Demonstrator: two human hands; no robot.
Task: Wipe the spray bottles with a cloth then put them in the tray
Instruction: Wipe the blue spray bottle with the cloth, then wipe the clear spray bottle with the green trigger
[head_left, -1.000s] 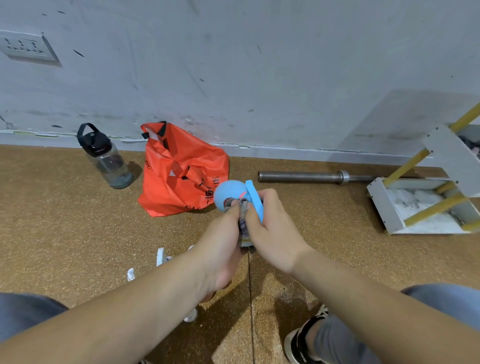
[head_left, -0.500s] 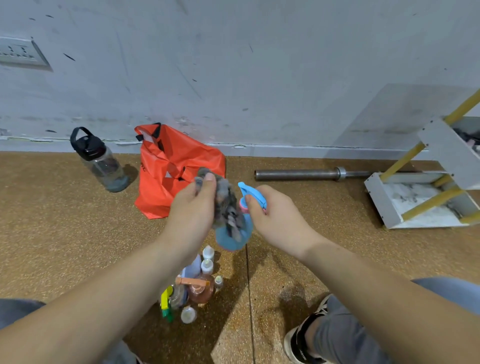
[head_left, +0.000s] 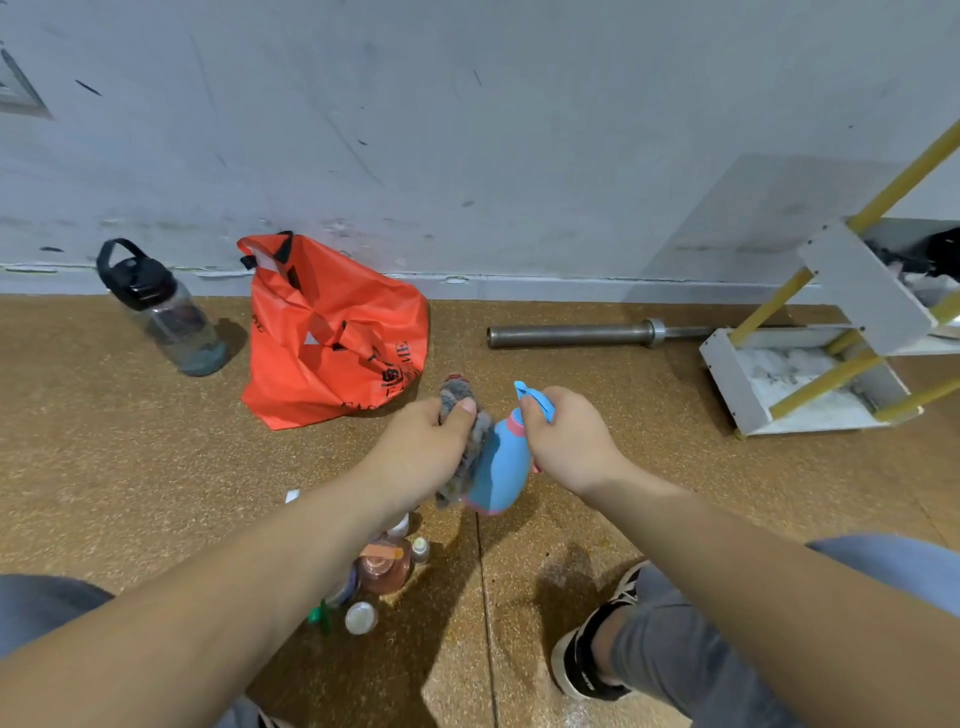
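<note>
- Hands meet mid-frame above the floor (head_left: 156, 467); right hand (head_left: 569, 441) grips the blue spray bottle (head_left: 498, 467) at its neck and trigger, fingers closed round it; bottle hangs body-down, tilted, pink collar at top, pink band at base
- left hand (head_left: 421, 447) is clenched on a grey cloth (head_left: 467, 441); cloth is pressed against the bottle's left side, bunched above the thumb and trailing below the palm
- cluster of small bottles (head_left: 379, 571) stands on the floor under the left forearm; partly hidden by it; a peach-coloured one, a white cap and a green nozzle show; whether they sit in a tray I cannot tell
- orange plastic bag (head_left: 332, 332) lies slumped near the wall (head_left: 467, 130), beyond the hands; clear water bottle (head_left: 166, 312) with black lid leans just left of it
- steel bar (head_left: 582, 334) lies along the wall base, right of the bag
- white shelf unit (head_left: 831, 353) with yellow rods at far right; tipped at an angle
- black shoe (head_left: 587, 654) and grey trouser leg at lower right
</note>
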